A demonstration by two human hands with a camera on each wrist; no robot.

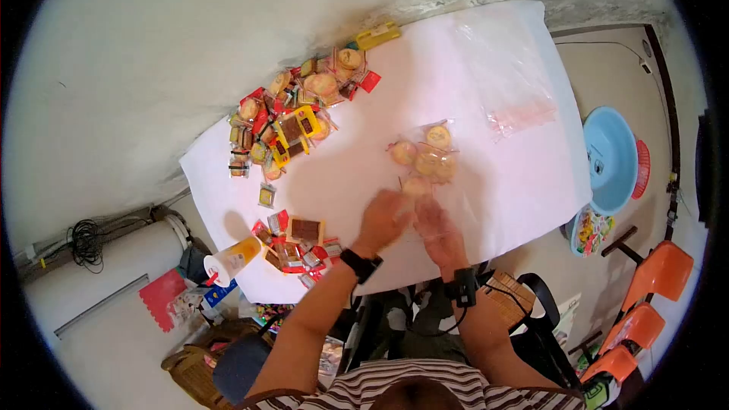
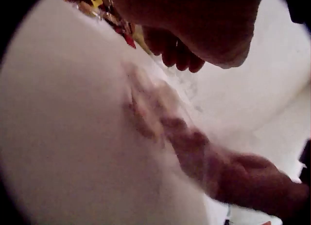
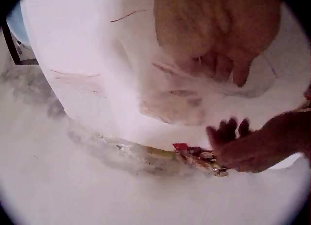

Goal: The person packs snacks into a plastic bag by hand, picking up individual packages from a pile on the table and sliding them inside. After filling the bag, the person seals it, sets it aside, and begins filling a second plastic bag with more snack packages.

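Gripping a round, pale-yellow, plastic-wrapped pastry [image 1: 416, 185] in my right hand [image 1: 439, 232], left hand [image 1: 382, 220] relaxed and empty, I'm apparently working midway, similar pastries [image 1: 430, 161] grouped, multicoloured packaged snacks [image 1: 291, 129] remaining heaped.

The head view looks steeply down from above the person, covering most of the tabletop [image 1: 342, 159] from farthest off. Each wrist view sits close behind its own hand, left hand [image 1: 382, 220] or right hand [image 1: 439, 229], facing the far wall [image 1: 190, 38] (the right one upside down). Both catch the piled packets [image 1: 292, 127].
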